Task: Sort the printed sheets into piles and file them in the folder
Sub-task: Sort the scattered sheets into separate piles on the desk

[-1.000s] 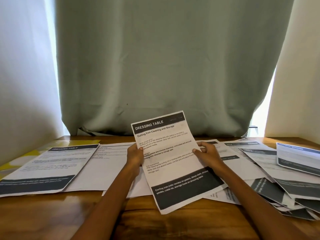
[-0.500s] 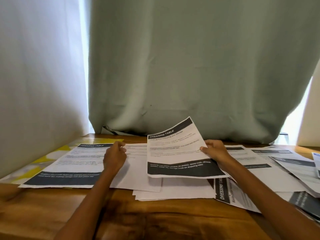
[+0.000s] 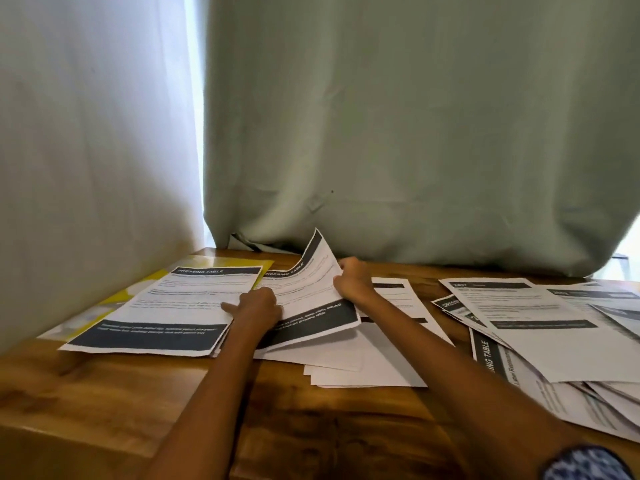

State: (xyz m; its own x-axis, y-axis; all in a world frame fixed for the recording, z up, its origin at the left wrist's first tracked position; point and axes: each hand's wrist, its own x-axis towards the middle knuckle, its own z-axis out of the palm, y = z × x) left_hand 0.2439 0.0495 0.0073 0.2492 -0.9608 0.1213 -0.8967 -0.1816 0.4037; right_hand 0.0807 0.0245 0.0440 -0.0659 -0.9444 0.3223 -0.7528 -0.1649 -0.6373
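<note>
The right hand (image 3: 353,280) pinches the right edge of a sheet (image 3: 311,296), which curls up at its far end. The left hand (image 3: 258,308) rests on the sheet's left part with a finger pointing at the pile (image 3: 162,306) just left of it. A yellow folder (image 3: 221,263) peeks out from under the pile. More sheets (image 3: 554,327) lie well right of the pile on the tabletop (image 3: 311,427).

Curled sheet (image 3: 304,292) beside flat pile (image 3: 166,306); folder (image 3: 242,263) underneath.
</note>
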